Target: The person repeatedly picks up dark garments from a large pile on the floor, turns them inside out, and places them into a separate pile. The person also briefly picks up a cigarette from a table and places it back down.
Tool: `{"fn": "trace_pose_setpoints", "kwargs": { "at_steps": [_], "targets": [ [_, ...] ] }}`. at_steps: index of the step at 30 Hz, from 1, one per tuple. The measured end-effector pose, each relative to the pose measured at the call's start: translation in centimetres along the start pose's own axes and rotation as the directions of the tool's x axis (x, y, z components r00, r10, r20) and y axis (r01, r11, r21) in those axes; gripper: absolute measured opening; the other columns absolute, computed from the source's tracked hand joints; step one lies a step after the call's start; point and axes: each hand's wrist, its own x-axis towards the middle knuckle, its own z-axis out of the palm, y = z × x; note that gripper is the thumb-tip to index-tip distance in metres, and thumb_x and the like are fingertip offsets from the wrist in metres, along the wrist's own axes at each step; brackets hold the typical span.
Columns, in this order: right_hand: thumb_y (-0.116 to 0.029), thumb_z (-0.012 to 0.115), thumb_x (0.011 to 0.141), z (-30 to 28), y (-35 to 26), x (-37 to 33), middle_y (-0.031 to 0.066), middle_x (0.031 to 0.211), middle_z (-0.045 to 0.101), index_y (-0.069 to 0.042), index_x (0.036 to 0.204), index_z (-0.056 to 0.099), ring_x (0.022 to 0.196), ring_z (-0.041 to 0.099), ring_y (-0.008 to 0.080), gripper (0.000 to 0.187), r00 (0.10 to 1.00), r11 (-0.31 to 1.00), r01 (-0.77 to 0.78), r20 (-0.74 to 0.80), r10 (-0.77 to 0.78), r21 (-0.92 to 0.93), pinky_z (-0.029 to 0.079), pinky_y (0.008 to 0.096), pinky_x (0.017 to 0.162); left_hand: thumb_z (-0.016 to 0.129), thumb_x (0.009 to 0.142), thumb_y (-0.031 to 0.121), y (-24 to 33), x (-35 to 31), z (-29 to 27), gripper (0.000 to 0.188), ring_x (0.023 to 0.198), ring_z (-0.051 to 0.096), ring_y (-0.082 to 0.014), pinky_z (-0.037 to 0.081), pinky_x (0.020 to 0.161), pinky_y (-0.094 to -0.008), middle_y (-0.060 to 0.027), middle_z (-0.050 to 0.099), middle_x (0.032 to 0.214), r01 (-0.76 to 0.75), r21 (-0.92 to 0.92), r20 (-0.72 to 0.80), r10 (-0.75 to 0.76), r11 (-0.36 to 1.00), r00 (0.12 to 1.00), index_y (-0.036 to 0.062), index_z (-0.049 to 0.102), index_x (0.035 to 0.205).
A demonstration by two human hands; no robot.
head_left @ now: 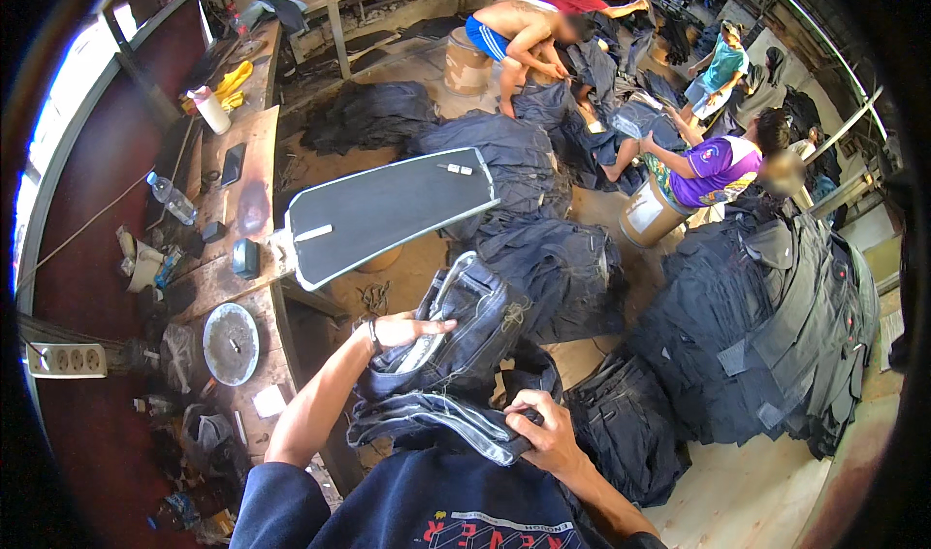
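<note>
Dark denim jeans [475,328] hang bunched in front of my body, with pale inner seams and loose threads showing. My left hand [412,330] grips the upper part of the denim by a folded edge, thumb lying on top. Lower and to the right, my right hand [545,431] is closed on another folded edge with a light lining. Whether both edges belong to one garment, I cannot tell. Just beyond the denim stands a padded ironing board [388,214] with a dark cover and pale rim.
On my left runs a wooden workbench [254,287] with a round metal dish [231,343], a phone [233,164] and a water bottle [172,200]. Tall stacks of dark jeans [747,326] rise at right. Several people work beyond, one in a purple shirt [722,171] seated on a drum [650,214].
</note>
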Motion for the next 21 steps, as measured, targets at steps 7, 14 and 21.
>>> {"fn": "trace_pose_setpoints", "kwargs": {
  "at_steps": [7,14,21],
  "targets": [
    [-0.016,0.086,0.063,-1.4,1.3,4.6,0.0232,0.144,0.04,-0.007,0.115,0.061,0.133,0.04,0.0493,0.059,0.958,0.965,-0.013,-0.28,-0.063,-0.263,0.03,0.0575,0.113,0.069,0.09,0.047,2.7,2.0,3.5,0.059,0.089,0.061,-0.0156,0.051,0.079,-0.0333,-0.0092,0.068,0.096,-0.42,0.429,0.535,0.15,0.799,0.832,-0.003,0.061,0.12],
    [-0.011,0.087,0.061,-4.5,3.4,2.9,0.0117,0.112,0.069,-0.002,0.129,0.056,0.103,0.068,0.0305,0.075,0.848,0.9,-0.335,0.507,0.157,0.281,0.051,0.0381,0.091,0.063,0.09,0.051,1.4,-0.5,9.3,0.061,0.088,0.066,-0.0329,0.051,0.082,-0.044,-0.0236,0.07,0.097,-0.621,0.508,0.678,0.167,0.597,0.716,-0.0079,0.063,0.109],
    [-0.004,0.085,0.058,-4.4,3.5,-1.7,0.0115,0.096,0.069,0.002,0.106,0.063,0.089,0.067,0.0155,0.053,0.899,0.854,-0.438,0.153,0.41,0.28,0.052,0.0302,0.081,0.06,0.094,0.049,-0.7,-5.5,5.3,0.064,0.119,0.061,-0.0329,0.049,0.1,-0.0435,-0.0219,0.063,0.127,-0.453,0.435,0.07,0.472,0.778,0.879,0.004,0.05,0.138]
  ]
}}
